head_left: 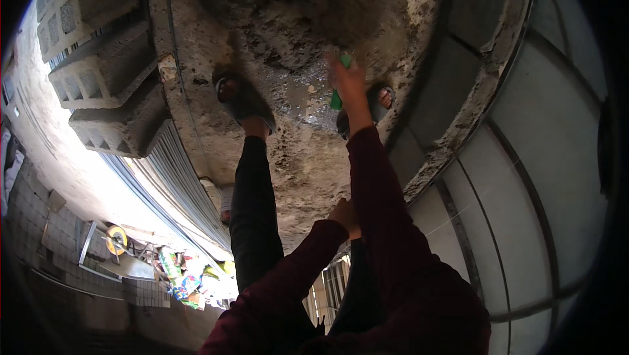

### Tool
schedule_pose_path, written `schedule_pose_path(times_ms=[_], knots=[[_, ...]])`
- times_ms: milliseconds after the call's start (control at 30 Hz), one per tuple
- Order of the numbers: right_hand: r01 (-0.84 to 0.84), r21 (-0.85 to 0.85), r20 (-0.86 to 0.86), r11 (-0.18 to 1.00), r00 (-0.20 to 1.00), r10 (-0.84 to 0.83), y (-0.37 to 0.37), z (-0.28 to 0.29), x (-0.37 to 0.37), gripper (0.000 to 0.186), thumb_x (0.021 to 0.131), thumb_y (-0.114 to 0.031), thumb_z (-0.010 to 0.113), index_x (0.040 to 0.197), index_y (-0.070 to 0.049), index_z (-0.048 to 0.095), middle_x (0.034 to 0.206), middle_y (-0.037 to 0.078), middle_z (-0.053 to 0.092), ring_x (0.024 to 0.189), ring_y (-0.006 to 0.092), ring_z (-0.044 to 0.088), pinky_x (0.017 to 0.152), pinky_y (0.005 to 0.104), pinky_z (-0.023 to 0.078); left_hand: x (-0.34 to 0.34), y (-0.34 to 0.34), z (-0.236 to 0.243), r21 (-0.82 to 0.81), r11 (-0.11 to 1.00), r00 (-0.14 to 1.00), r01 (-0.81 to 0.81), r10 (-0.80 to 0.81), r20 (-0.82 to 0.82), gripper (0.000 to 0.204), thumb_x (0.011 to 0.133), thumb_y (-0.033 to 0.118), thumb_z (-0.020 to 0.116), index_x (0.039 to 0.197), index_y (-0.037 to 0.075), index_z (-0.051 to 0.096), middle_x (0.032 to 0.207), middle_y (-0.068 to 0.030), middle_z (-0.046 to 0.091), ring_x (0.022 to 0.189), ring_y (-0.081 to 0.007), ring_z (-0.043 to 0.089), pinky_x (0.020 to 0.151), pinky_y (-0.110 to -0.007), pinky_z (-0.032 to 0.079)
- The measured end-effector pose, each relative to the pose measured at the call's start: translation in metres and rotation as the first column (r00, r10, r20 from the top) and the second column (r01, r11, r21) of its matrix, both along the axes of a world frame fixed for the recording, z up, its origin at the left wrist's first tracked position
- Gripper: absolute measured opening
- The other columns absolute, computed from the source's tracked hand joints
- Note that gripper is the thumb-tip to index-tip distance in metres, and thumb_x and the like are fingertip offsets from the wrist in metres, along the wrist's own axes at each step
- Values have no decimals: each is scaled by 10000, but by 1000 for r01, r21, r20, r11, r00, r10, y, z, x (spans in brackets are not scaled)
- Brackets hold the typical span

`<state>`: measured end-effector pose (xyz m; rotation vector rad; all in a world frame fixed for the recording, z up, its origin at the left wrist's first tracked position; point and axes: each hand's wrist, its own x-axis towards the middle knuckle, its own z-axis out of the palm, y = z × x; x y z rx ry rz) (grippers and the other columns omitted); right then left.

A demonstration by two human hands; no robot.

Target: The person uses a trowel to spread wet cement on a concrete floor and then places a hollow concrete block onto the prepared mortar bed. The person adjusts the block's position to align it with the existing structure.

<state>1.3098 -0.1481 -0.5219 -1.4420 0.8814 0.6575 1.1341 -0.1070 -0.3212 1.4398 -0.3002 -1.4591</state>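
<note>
My right hand point(350, 85) reaches down to the wet, muddy floor beside my right foot. Its fingers are wrapped round a long green object point(336, 100), whose ends show above and below the hand. The lower face of this object is hidden, so its exact kind is unclear. Shiny water and grey-brown mud point(304, 96) lie between my feet, close to the object. My left hand point(345, 216) is bent in near my right knee, against or just beside the right forearm. Its fingers are mostly hidden.
Hollow concrete blocks point(95, 79) are stacked at the left, by corrugated sheets point(177, 165). A rough ledge point(465, 119) and pale panels point(511, 178) run along the right. Farther off at lower left are a yellow wheel point(116, 239) and colourful bags point(187, 279).
</note>
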Motion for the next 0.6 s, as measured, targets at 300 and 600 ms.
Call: schedule_pose_path(times_ms=[300, 600], knots=[[-407, -680, 74, 609, 789, 610, 16, 27, 6, 308, 841, -233, 587, 1022, -2, 494, 751, 235, 605, 723, 416, 608, 626, 482, 473, 6, -14, -2, 33, 998, 996, 58, -60, 71, 382, 823, 269, 526, 1144, 75, 595, 1113, -169, 611, 991, -316, 584, 838, -443, 459], [-503, -804, -157, 318, 695, 702, -148, 0, 77, 361, 787, -328, 631, 942, -1, 623, 812, 256, 636, 786, 417, 625, 678, 475, 498, 36, 0, 0, 33, 992, 988, 122, -125, 86, 192, 739, 77, 545, 921, 22, 574, 951, -146, 573, 936, -301, 579, 802, -444, 461]])
